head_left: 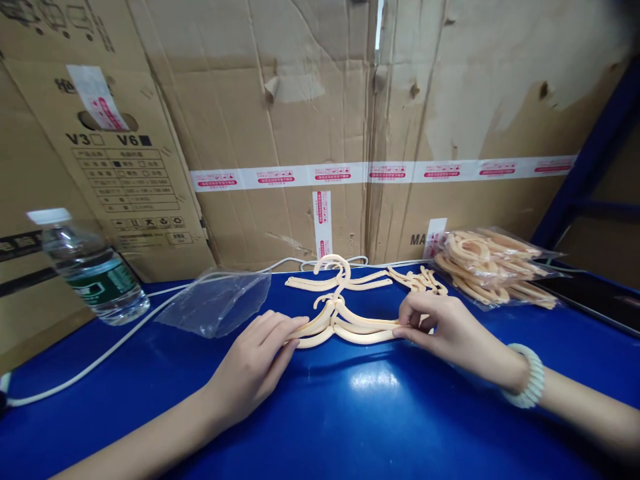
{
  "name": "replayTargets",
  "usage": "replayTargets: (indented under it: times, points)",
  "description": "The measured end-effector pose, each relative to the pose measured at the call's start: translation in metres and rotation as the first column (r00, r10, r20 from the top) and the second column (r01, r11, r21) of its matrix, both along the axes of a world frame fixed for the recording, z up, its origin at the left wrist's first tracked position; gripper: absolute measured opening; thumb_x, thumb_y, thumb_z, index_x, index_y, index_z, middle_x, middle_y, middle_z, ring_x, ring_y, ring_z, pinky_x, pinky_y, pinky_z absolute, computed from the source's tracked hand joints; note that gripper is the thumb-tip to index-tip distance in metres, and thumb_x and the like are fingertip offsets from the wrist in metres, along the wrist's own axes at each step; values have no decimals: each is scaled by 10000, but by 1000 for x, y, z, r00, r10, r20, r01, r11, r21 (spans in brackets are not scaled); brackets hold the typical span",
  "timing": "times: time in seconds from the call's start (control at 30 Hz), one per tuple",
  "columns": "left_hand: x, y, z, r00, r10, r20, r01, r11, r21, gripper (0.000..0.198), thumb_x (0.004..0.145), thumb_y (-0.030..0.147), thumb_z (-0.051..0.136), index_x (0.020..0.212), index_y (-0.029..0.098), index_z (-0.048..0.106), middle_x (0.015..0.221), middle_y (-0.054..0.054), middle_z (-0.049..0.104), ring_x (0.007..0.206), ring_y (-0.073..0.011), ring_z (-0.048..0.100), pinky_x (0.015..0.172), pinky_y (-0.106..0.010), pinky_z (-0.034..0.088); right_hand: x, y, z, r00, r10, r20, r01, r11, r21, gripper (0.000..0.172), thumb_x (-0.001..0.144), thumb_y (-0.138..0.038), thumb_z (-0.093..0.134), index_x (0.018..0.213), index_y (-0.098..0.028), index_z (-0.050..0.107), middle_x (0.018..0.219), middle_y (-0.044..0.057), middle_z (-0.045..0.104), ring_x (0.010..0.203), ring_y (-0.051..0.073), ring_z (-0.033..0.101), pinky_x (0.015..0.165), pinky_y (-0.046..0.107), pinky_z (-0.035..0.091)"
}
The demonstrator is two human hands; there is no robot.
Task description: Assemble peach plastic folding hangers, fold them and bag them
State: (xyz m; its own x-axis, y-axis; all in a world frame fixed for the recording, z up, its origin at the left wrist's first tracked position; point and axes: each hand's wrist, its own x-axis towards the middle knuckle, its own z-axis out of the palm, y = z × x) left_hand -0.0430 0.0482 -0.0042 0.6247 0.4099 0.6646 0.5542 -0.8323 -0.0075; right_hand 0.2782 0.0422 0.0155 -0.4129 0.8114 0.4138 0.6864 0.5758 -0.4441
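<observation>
Between the two hands in the head view, a set of cream clothes hangers [365, 339] is held with its long axis running from hand to hand, its hooks on the far side. The left hand [260, 350] pinches one end, the right hand [443, 327] the opposite end; neither is clearly nearer. The number gripped cannot be told for certain. Noted beyond the hands: loose hangers [373, 285]; beyond the left, a clear plastic bag [215, 303]; beyond the right, bagged hangers [473, 267].

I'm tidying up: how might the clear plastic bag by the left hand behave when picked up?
The plastic bag looks thin and see-through, so it's probably very light. Its creases suggest floppiness; its sheen, perhaps slipperiness.
</observation>
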Motion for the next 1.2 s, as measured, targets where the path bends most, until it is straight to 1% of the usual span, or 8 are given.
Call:
replayTargets:
  times: [0.17,0.4,0.6,0.73,0.83,1.03,1.13,1.2]
  points:
    - [0,1,0,998,-10,54,14,997,-78,290,963,69,431,1221,146,537,981,-83,631,887,-193,591,778,-302,508,6,3,10,1000,11,-10,-11,1000,-5,217,917,-369,551,790,-204,613,755,29,655,653,149,595,575,254,480]
    - [-2,4,-5,996,-1,92,15,988,-155,281,984,113,409,1226,177,535,1009,-89,632,913,-205,596,795,-324,507,54,35,21,974,-225,14,218,956,198,268,898,-420,514,880,-199,664,813,73,710,719,220,645,647,345,520]
    - [-2,4,-5,996,-14,84,29,984,-176,283,987,96,406,1232,179,520,1015,-79,612,922,-197,575,810,-320,490,72,54,2,934,-191,302,104,954,282,243,868,-264,504,997,-202,700,953,104,724,916,295,639,818,461,514]
    - [-2,4,-5,995,-29,91,44,985,-169,290,985,82,413,1240,178,512,1012,-76,598,920,-196,562,810,-317,477,75,59,-7,887,-184,423,50,950,309,291,851,-178,500,1066,-173,697,970,134,706,913,308,614,799,475,514]
    - [-1,4,-5,994,-37,98,54,983,-176,294,984,77,413,1242,178,512,1011,-72,594,922,-193,558,813,-309,471,76,62,-8,892,-157,423,32,957,287,267,857,-150,492,997,-178,718,911,119,704,863,286,619,770,442,518]
    - [-2,5,-6,992,-36,119,57,983,-172,294,979,73,420,1238,175,515,1035,-74,597,941,-195,560,835,-309,466,74,60,-2,931,-193,309,84,938,336,277,916,-241,467,925,-162,732,908,130,696,840,266,633,758,417,518]
    - [-3,6,-6,991,-26,133,52,979,-195,300,979,74,416,1240,184,515,1035,-68,595,938,-191,559,834,-302,460,70,53,5,956,-292,21,268,902,338,284,892,-370,536,898,-165,733,878,125,697,772,259,636,703,408,512]
    - [-3,6,-6,990,-14,137,45,974,-222,299,980,76,414,1238,188,515,1033,-63,591,939,-187,555,835,-297,453,65,47,10,919,-342,-196,385,884,264,318,842,-459,596,879,-171,728,786,102,702,668,241,626,608,379,500]
